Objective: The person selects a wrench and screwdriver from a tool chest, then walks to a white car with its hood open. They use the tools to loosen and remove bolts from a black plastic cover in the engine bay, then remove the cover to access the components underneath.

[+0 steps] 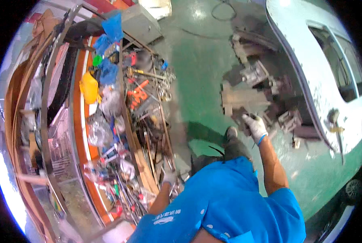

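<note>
My right hand (257, 126), in a pale work glove with a blue cuff, is held out over the floor to the right of my leg. Its fingers are curled, and a dark shape shows against them that I cannot make out. Down at the lower shelf of a metal rack, my left hand (170, 177) is gloved too, among long thin tools and wooden strips (146, 170). Its fingers are too small and hidden to read. Orange-red clamp-like tools (138, 95) and a heap of metal hardware (163, 84) lie farther along that shelf.
An orange-edged upper shelf (79, 137) carries a yellow container (89, 88), blue plastic bags (113, 27) and clutter. Metal frame parts (245, 97) lie on the green floor (195, 81). A white vehicle body panel (322, 52) stands at right, and a grey cabinet (138, 24) behind the rack.
</note>
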A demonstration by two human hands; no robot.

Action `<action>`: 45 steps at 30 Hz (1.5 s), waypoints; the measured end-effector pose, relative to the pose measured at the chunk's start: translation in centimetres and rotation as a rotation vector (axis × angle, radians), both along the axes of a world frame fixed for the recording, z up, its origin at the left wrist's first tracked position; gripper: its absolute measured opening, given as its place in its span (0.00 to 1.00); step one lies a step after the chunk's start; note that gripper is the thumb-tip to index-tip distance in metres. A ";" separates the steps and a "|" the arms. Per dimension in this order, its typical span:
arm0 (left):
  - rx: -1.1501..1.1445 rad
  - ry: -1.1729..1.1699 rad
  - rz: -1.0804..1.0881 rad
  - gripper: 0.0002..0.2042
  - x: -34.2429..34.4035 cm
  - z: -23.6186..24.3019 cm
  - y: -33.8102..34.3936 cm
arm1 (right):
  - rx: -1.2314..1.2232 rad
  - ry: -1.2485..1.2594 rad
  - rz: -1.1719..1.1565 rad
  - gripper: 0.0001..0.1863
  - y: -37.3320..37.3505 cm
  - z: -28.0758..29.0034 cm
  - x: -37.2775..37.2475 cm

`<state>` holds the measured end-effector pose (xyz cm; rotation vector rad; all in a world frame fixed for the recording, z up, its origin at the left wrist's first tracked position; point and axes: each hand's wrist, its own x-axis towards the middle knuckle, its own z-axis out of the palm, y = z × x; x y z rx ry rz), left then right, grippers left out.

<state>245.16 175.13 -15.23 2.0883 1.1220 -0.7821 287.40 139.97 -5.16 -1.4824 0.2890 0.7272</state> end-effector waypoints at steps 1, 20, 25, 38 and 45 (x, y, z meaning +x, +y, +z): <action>-0.047 0.031 0.098 0.19 2.1 -0.1 0.2 | -0.053 -0.057 0.082 0.17 2.5 0.5 5.1; -0.029 -0.268 0.274 0.28 87.2 4.7 46.6 | -0.521 -0.352 -0.176 0.15 28.7 -3.4 71.4; -0.089 -0.558 0.306 0.28 112.3 6.3 60.6 | -0.027 0.047 -0.381 0.14 36.6 -4.3 88.7; -0.141 0.165 -0.273 0.25 143.5 -2.4 65.4 | 0.195 -0.142 -0.133 0.20 60.5 6.2 145.9; -0.210 0.212 0.019 0.17 165.9 -9.3 70.4 | -0.123 -0.553 0.139 0.39 75.8 1.2 178.8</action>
